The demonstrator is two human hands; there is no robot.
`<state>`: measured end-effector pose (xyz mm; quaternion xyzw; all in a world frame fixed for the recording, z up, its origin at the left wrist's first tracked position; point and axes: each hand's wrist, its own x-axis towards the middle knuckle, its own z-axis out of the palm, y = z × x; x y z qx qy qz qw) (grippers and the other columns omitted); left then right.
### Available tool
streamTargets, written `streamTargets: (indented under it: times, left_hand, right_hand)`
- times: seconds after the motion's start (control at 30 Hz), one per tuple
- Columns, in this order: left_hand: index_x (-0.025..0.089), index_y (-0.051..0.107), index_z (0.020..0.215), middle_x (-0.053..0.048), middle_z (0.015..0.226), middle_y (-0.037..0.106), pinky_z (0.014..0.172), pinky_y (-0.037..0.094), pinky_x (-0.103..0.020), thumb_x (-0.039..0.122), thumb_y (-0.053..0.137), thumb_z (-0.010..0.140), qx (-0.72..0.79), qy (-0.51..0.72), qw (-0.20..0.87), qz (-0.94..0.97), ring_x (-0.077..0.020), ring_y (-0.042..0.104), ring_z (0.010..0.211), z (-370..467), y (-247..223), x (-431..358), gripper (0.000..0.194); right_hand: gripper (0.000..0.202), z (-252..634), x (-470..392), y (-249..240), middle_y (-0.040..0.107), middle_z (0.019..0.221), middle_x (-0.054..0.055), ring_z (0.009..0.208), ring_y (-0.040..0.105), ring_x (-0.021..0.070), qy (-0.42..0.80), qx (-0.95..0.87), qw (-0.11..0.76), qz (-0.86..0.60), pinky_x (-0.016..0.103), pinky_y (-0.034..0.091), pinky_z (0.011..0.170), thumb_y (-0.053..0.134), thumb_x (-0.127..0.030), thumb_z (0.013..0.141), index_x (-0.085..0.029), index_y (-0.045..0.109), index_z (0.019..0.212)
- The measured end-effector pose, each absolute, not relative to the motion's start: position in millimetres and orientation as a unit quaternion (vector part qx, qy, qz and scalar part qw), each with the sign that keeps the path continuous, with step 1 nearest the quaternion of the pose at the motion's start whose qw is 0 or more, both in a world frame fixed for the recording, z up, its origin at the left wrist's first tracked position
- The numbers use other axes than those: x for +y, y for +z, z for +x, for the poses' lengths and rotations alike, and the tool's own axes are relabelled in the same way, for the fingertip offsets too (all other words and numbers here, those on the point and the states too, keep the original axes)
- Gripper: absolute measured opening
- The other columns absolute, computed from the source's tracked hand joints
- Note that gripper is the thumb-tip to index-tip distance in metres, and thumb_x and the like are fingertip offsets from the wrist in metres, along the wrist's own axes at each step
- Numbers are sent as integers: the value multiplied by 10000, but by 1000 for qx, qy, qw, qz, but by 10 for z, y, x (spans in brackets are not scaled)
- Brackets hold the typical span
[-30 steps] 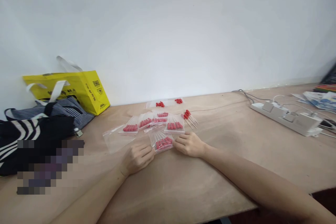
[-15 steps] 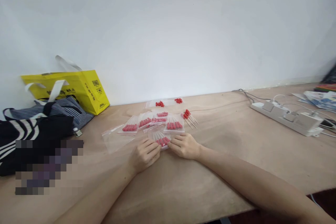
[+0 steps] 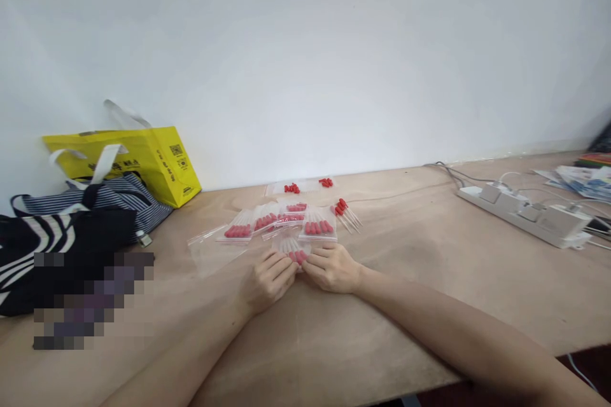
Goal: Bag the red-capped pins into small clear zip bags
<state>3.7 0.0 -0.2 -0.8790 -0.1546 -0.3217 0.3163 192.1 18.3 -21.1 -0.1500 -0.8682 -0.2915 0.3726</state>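
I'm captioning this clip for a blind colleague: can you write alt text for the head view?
Two bare hands, left hand and right hand, press a small clear plastic bag of red-tipped pins on a light wooden table. More such bags lie behind it; a yellow paper bag stands far left.

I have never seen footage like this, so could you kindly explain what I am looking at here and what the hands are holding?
This is one view, from a camera worn on a person's head, looking forward and down; there is no machine. The left hand and right hand pinch one small clear bag of red-tipped pins between them, low over the wooden table. Behind it lie more filled bags and some loose pins. A yellow bag and striped bags sit on the left, a white power strip on the right.
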Motion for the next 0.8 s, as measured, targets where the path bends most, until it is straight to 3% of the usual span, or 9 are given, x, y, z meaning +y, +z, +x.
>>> streamTargets:
  times: [0.4,0.53,0.7,0.8]
  left_hand:
    - [132,551,766,-43,644,591,581,428,-287,95,381,882,-208,-296,350,-864,-161,543,593,-176,54,-71,209]
    - [137,551,734,-44,631,581,591,428,-287,99,358,891,-219,-299,343,-863,-165,542,596,-168,58,-84,252]
    - [142,543,747,-29,606,571,590,426,-278,100,357,894,-206,-298,331,-871,-152,523,568,-131,33,-95,241]
    - [163,529,758,-4,604,573,606,432,-262,131,410,886,-194,-320,288,-881,-140,527,565,-176,41,-105,177]
  right_hand:
    - [207,2010,175,-230,519,565,-11,523,455,106,-256,-874,372,-181,251,295,493,402,-140,814,-175,503,636]
    - [165,1951,162,-232,558,618,-4,578,480,114,-257,-864,388,-193,254,310,511,424,-173,828,-183,547,718]
    - [243,1869,165,-243,527,577,-3,541,460,105,-263,-864,388,-186,250,287,489,388,-119,826,-168,494,613]
    - [225,1933,179,-260,536,590,-1,539,475,107,-246,-871,384,-183,240,292,487,354,-113,839,-168,496,673]
